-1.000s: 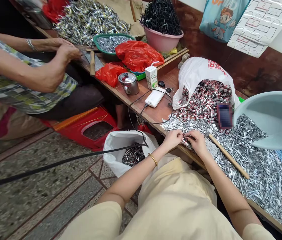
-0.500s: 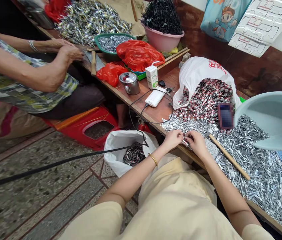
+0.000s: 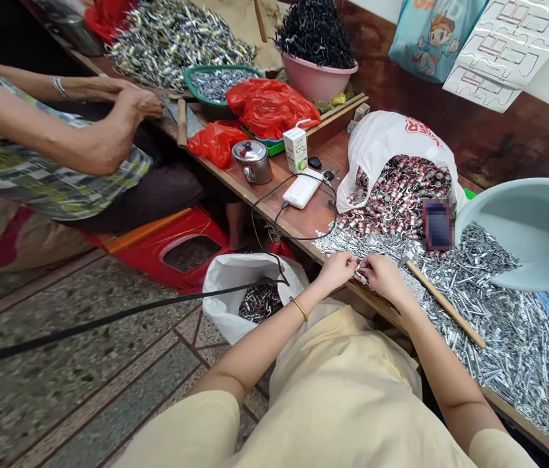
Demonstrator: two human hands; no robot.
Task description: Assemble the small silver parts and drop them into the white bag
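My left hand [image 3: 339, 271] and my right hand [image 3: 381, 275] meet at the table's front edge, fingertips almost touching. Both are closed in a pinch. Whatever sits between the fingertips is too small and too covered to name. Just below them lie a few small red-and-silver metal parts [image 3: 360, 277]. Around the hands spreads a heap of small silver metal pieces [image 3: 503, 338]. A hammer [image 3: 444, 302] with a wooden handle rests on that heap, right of my right hand. Behind, red-and-silver hook-ended fittings [image 3: 401, 195] spill from a white plastic bag [image 3: 376, 140].
An open white sack [image 3: 220, 286] with metal parts stands below my left forearm. A black cable [image 3: 132, 305] crosses in front of it. A grey-blue basin [image 3: 532, 227] tilts at the right. A power bank [image 3: 302, 190] and steel pot [image 3: 253, 162] stand left. A co-worker [image 3: 60, 143] sits further left.
My right hand has turned slightly, and its fingers have shifted a little at the fingertips. My left hand stays nearly in place. The co-worker's hands have barely moved.
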